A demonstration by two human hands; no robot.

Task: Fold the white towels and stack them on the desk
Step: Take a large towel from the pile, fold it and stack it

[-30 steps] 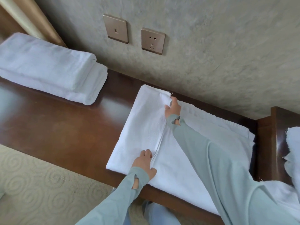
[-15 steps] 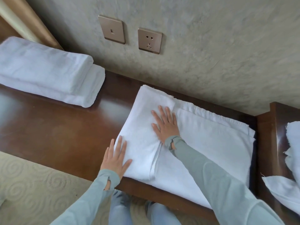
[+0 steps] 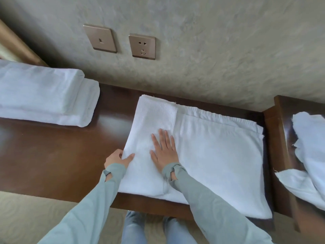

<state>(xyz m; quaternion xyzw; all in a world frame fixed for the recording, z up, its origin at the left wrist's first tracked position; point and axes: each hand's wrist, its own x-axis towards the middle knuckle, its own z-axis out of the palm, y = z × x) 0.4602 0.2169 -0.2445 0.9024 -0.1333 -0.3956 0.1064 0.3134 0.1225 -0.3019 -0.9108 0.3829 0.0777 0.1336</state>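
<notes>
White towel (image 3: 211, 155) lies on the dark wood table (image 3: 52, 155), long axis along the wall (image 3: 211, 50); left hand (image 3: 117, 158) pinches its left folded edge, right hand (image 3: 164, 150) flat on it; folded stack (image 3: 42, 94) well left

The left hand (image 3: 118, 158) has its fingers curled, the thumb pointing toward 3 o'clock. The right hand (image 3: 164, 150) lies flat, fingers straight and spread toward 12 o'clock. Both forearms, sleeved, reach up from 6 o'clock.
</notes>
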